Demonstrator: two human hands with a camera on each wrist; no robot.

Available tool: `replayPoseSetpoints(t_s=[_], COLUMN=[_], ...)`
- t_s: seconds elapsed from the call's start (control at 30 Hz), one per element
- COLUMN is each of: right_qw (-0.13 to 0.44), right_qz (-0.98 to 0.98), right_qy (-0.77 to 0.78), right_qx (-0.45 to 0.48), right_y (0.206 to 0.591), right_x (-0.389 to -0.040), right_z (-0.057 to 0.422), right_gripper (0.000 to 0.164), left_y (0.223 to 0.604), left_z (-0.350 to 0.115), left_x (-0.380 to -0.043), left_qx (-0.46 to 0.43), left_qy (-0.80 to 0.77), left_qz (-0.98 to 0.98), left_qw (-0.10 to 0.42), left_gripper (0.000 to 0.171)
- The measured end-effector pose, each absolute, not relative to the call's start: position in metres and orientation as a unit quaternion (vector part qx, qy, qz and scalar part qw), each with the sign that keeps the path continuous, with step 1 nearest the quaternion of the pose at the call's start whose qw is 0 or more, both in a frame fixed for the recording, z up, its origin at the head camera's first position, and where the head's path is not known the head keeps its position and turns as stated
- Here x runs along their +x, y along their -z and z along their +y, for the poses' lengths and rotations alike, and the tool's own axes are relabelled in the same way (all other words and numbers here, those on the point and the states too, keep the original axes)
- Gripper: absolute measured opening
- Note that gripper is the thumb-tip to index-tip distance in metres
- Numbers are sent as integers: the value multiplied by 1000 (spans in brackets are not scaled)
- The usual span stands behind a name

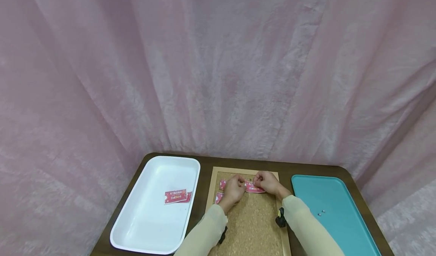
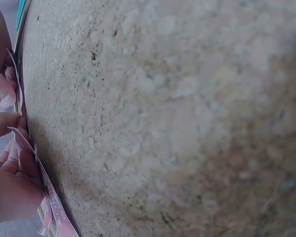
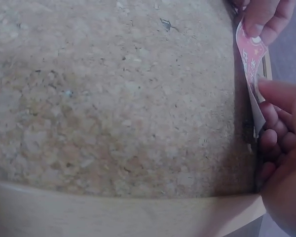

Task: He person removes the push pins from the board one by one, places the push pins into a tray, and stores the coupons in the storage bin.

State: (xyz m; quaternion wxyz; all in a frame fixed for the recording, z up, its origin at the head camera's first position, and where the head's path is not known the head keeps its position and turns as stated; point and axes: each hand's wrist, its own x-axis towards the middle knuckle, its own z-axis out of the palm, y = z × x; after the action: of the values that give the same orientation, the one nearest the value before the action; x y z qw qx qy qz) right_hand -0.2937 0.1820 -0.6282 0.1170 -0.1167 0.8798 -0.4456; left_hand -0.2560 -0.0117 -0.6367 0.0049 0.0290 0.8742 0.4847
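At lower centre, left hand (image 1: 234, 188) and right hand (image 1: 268, 182) pinch opposite ends of one red coupon (image 1: 254, 188), probably (I judge) for steadying it on the corkboard (image 1: 253, 225).

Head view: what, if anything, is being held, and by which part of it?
A red coupon: the left hand pinches its left end, the right hand its upper edge.

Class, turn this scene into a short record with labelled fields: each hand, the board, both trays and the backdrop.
Left hand: pinches one end of a red coupon
Right hand: pinches that coupon's other end
Corkboard: wood-framed; two more coupons at left, partly hidden
White tray: two overlapping coupons
Teal tray: two small silvery pieces
Backdrop: pink curtain
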Motion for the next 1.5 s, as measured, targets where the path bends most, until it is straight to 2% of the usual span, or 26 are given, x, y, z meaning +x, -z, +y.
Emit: replayPoseSetpoints(t_s=[0.17,0.43,0.8,1.23,1.5], right_qw=[79,52,63,22,26], right_qz=[883,888,900,926,933], right_qy=[444,436,402,333,308], right_qx=[-128,-134,-159,-175,-186], right_y=[630,633,633,638,638], right_x=[-295,-296,-301,-301,-301], right_z=[177,172,170,168,168], right_gripper=[7,5,5,8,12], left_y=[636,636,639,641,642], left_z=[-13,-11,-10,-11,-10], left_x=[-254,-254,-254,-256,-256], left_qx=[27,34,36,43,44], left_qy=[-485,-484,-471,-459,-456], left_qz=[874,874,881,887,889], left_qw=[-1,0,-10,-19,-22], left_gripper=[18,18,17,17,16])
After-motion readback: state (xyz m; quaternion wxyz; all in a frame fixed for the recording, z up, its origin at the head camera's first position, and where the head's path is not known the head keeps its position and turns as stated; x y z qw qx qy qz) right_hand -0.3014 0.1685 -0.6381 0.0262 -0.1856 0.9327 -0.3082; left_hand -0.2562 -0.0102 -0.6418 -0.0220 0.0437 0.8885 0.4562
